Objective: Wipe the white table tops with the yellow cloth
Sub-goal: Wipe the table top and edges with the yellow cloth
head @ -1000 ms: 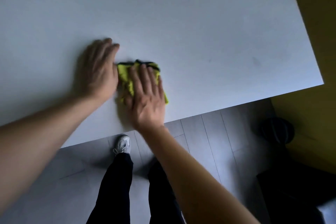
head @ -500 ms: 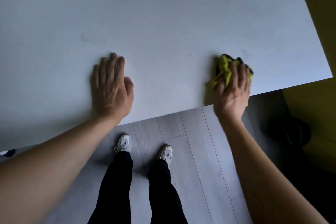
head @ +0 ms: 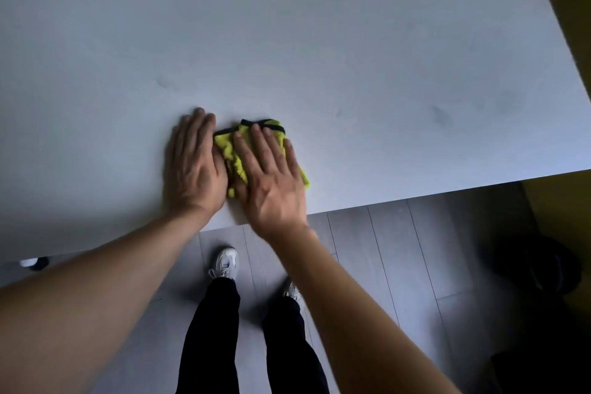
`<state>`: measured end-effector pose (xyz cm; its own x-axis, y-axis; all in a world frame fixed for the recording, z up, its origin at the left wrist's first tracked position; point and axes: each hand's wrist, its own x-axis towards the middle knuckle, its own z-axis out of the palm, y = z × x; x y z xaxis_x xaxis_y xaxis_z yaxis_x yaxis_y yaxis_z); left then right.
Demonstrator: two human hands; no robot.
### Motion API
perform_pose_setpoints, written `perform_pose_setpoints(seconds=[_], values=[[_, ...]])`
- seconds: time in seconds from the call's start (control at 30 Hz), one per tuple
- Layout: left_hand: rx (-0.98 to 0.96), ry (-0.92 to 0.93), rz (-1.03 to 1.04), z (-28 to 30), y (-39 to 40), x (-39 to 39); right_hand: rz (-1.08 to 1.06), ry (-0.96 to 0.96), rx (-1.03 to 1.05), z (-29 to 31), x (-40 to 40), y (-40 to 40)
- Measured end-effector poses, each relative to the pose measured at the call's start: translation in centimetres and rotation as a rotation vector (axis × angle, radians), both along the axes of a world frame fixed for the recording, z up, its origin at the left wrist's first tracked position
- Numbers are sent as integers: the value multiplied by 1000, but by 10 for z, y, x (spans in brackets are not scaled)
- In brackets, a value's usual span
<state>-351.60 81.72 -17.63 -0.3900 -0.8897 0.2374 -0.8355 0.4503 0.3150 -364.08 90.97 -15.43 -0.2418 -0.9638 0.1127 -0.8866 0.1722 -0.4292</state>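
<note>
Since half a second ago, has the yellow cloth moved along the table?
Yes. The yellow cloth slid left, away from the table's right corner, and now lies beside the left hand, under the right hand.

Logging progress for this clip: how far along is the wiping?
Done: cannot tell. In hand: the right hand presses the cloth flat near the table front edge; the left hand rests beside it. Left: smudges show toward the right.

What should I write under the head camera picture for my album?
Right hand presses a yellow cloth flat on the white table, left hand resting beside it.
</note>
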Motion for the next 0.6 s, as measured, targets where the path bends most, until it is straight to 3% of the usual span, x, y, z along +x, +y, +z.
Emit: perform_pose_setpoints(seconds=[0.27, 0.4, 0.47, 0.6], values=[[45, -69, 4, 2, 3, -3, -553, 35, 44, -13, -197, 51], [32, -81, 2, 1, 3, -5, -815, 24, 78, -8, -208, 45], [28, -78, 9, 2, 4, -6, -710, 57, 75, -7, -186, 26], [40, -65, 17, 1, 3, -6, -286, 29, 24, -6, -93, -29]])
